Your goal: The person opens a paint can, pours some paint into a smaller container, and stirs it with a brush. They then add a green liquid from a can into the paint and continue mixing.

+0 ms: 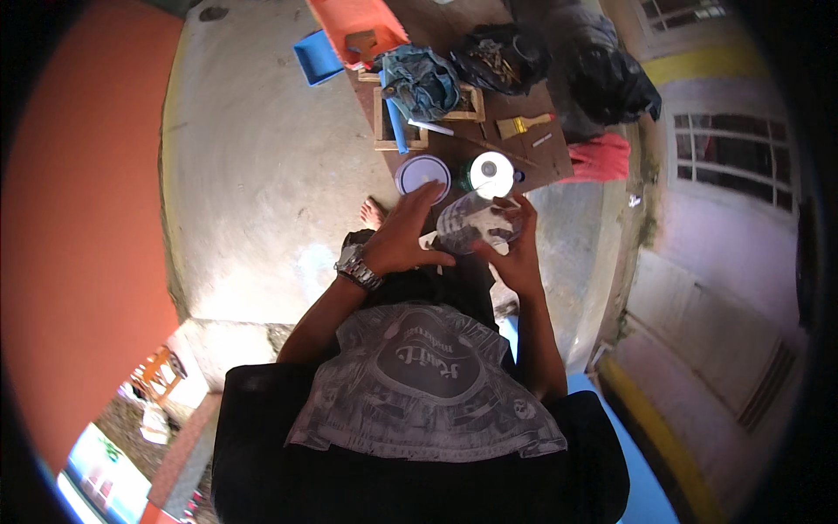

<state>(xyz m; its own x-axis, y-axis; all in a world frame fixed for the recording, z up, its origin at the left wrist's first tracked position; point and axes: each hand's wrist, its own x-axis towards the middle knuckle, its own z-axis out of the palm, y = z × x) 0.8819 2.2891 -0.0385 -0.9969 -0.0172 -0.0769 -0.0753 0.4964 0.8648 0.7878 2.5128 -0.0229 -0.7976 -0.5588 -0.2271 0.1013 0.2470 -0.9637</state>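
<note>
My right hand [517, 253] grips a clear plastic container [467, 227], held tilted above my lap at the table's near edge. My left hand [401, 236] has its fingers apart, with its thumb reaching toward the container's left side and its fingertips over a pale purple round lid or tub [412, 175]; whether they touch either is unclear. Just beyond the container stands a round item [492, 168] with a bright white top and a dark centre.
The brown wooden table [550, 157] bears wooden frames [384, 131], blue and white pipes, a yellow brush [515, 127], dark bundles [419, 83], a black bag [497, 61] and an orange tray [358, 22]. A blue bin [317, 58] is left; pink cloth [602, 162] and a wall right.
</note>
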